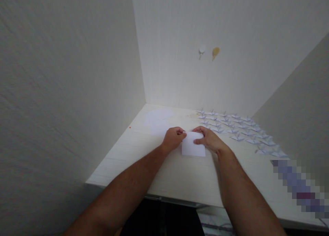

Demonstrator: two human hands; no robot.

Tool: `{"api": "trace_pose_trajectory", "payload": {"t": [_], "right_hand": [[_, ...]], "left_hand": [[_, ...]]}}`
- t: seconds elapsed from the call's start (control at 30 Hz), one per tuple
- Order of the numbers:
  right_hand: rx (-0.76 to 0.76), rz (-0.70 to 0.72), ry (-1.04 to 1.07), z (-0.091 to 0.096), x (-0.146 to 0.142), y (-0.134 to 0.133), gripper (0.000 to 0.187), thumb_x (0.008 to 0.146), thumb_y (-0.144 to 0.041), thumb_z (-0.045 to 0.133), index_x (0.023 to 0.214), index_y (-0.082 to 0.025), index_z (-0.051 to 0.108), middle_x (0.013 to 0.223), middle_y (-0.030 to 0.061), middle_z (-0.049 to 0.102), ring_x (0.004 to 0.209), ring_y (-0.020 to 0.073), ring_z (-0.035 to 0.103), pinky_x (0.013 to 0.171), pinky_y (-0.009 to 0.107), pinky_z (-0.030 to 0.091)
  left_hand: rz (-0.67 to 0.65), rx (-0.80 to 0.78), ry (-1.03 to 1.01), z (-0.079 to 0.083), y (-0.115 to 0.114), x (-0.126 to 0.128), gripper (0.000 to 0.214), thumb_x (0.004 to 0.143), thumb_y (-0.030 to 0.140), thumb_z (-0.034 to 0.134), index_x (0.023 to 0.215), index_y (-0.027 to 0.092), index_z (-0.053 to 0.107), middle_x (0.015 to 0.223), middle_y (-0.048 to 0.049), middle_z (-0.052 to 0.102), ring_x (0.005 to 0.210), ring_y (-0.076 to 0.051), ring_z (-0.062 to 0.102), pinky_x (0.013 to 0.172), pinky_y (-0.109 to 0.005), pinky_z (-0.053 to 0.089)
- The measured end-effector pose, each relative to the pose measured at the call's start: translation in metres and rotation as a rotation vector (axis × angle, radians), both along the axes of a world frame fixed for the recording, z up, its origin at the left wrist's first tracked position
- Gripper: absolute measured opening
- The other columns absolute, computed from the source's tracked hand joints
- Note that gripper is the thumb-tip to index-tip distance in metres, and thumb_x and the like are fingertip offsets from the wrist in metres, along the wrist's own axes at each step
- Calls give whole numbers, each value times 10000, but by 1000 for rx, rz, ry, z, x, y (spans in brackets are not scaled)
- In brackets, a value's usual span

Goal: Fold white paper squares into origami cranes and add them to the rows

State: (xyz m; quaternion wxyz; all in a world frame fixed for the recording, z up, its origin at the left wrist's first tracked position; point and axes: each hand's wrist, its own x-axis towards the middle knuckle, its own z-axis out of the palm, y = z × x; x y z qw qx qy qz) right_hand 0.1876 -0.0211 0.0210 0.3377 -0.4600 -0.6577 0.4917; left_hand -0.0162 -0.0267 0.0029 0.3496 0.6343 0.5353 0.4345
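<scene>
A white square sheet of paper is held up between both hands over the middle of the table. My left hand pinches its upper left corner, the thumb on the near face. My right hand grips the upper right side, its thumb lying across the front of the sheet and its fingers behind. The fingertips behind the paper are partly hidden. Behind my left hand, loose white sheets lie on the table.
Several rows of folded paper cranes cover the right rear of the white table. A blurred-out object lies at the right edge. Walls enclose the table left, right and behind; two hooks stick to the back wall.
</scene>
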Motion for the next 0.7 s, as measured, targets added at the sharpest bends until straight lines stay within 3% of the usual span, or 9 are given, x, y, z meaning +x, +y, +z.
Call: {"api": "trace_pose_trajectory", "payload": {"t": [0.1,0.2,0.27,0.4,0.53,0.7], "right_hand": [[-76,-72,122,-7,0,7,427,596,-258,764,989,-179,617,804,29,677,653,147,621,594,261,473],[-118,-153,125,-13,-2,12,272,614,-332,762,748,-158,601,566,-29,569,466,95,497,469,223,380],[-100,-212,123,-15,-3,14,306,596,-360,778,637,-164,546,497,-53,506,417,75,430,427,212,320],[-85,-277,187,-16,-7,14,346,558,-377,804,621,-173,532,491,-61,501,409,73,417,416,214,306],[-89,-250,205,-14,-10,12,331,560,-366,806,622,-169,548,498,-56,509,408,68,413,411,212,299],[-84,-175,128,-13,-15,8,297,586,-351,794,636,-160,572,503,-47,531,416,72,437,418,209,311]], "left_hand": [[35,15,-44,-3,2,-3,100,724,280,641,705,185,664,638,-26,662,564,-137,595,530,-249,445],[53,2,-85,-5,3,-5,101,719,275,637,699,177,648,616,-10,644,542,-124,581,514,-233,433],[41,-18,-138,-6,4,-5,99,721,263,628,710,165,639,616,-7,639,531,-119,579,509,-227,434],[-4,-96,-250,-6,3,-4,122,723,281,635,726,163,606,574,24,590,444,-92,516,442,-209,393],[-72,-152,-303,-2,1,-4,163,712,276,646,822,157,629,562,41,567,407,-81,465,405,-200,343],[-72,-109,-209,4,-2,-7,220,686,290,672,847,140,688,562,29,569,461,-87,462,440,-200,344]]}}
